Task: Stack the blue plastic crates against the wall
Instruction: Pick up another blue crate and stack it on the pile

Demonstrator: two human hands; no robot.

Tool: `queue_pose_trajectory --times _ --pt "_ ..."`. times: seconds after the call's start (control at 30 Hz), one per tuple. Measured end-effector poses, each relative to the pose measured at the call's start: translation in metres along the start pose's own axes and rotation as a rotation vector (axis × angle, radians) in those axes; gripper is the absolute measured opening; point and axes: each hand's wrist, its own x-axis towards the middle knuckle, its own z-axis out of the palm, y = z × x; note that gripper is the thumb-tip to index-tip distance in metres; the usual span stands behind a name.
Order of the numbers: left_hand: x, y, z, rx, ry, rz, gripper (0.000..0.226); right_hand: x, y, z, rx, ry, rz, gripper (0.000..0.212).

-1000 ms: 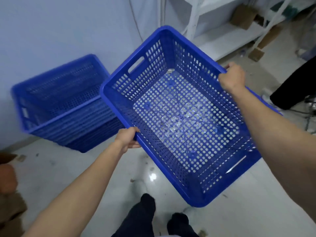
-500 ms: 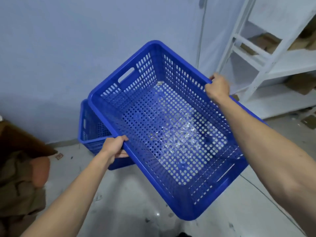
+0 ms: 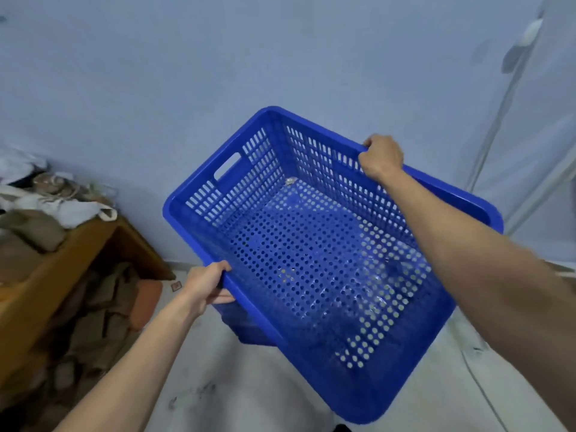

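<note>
Two hands clamp long rims of perforated blue plastic crate (image 3: 311,260): left hand (image 3: 204,286), right hand (image 3: 381,157). Step: carrying over lower blue crate (image 3: 249,333) by wall (image 3: 187,88). Next: level, align, lower.

The held crate (image 3: 311,260) hides nearly all of a second crate (image 3: 249,333) beneath it.

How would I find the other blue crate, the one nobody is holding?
Start at the pale wall and drop to the floor. Both hands hold a big blue crate up there. The other crate sits under it, with only a dark blue corner peeking out below the left hand.
</note>
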Motion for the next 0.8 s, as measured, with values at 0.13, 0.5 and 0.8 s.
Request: queue_pose_trajectory --times 0.13,0.5,0.8 --pt "0.008 0.007 0.013 -0.019 0.1 -0.025 0.027 0.045 -0.027 0.029 -0.021 -0.093 -0.053 0.028" --pt "0.021 0.001 0.007 -0.086 0.148 -0.129 0.026 0.093 -0.081 0.106 -0.062 -0.215 -0.136 0.017" --pt "0.026 -0.003 0.008 -0.095 0.14 -0.144 0.033 0.11 -0.115 0.148 -0.08 -0.233 -0.184 0.017"
